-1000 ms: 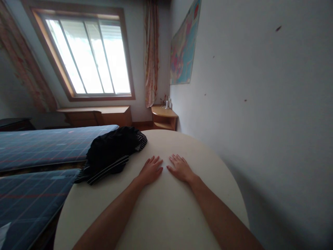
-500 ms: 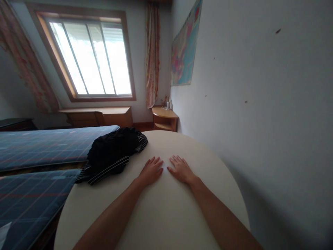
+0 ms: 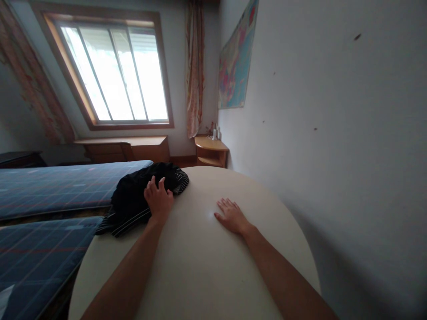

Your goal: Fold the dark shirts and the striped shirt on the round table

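A crumpled black garment (image 3: pixel 130 195) with white-striped edges lies on the left side of the round cream table (image 3: pixel 207 266), partly over its rim. My left hand (image 3: pixel 159 200) is in front of or over the garment, fingers apart and a little curled, holding nothing. Whether its fingertips touch the cloth I cannot tell. Flat on the tabletop, right of the middle, rests my right hand (image 3: pixel 232 217) with its fingers stretched out and nothing in it.
Two blue plaid mattresses (image 3: pixel 50 186) lie left of the table. A white wall (image 3: pixel 350 178) with a map (image 3: pixel 236 66) runs along the right. Beyond stand a wooden desk (image 3: pixel 147 141) under the window and a small corner shelf (image 3: pixel 211 144) holding little items.
My left hand has lifted off the table's middle and moved left and away from me to the black garment. My right hand stays where it was.
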Tool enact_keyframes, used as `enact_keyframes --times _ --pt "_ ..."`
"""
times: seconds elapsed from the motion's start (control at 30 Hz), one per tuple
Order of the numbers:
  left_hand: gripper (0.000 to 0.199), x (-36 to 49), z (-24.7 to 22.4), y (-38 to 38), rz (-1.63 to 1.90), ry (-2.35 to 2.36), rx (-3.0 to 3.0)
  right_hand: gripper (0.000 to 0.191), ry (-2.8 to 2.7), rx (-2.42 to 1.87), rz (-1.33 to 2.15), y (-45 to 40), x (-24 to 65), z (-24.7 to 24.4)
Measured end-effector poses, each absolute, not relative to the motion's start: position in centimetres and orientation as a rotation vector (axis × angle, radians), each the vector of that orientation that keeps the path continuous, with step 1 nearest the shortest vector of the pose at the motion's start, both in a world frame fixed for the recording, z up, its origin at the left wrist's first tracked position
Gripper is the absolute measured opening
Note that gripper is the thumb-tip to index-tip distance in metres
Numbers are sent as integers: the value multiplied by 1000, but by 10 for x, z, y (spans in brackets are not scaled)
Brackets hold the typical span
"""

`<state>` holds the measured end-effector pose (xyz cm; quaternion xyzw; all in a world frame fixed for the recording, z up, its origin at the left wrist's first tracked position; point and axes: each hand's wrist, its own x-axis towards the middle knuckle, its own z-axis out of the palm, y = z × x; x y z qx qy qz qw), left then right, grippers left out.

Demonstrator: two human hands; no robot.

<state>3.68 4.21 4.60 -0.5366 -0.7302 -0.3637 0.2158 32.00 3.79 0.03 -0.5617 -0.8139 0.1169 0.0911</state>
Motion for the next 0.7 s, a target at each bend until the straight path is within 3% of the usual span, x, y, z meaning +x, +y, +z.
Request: enact_keyframes --times 0.37,0.7 --pt "35 5 53 46 -991 -2225 -1457 69 -2403 -1658 352 37 320 2" --pt "23 51 100 33 -1399 -1463 -1909 63 -2304 -1517 373 43 323 -2"
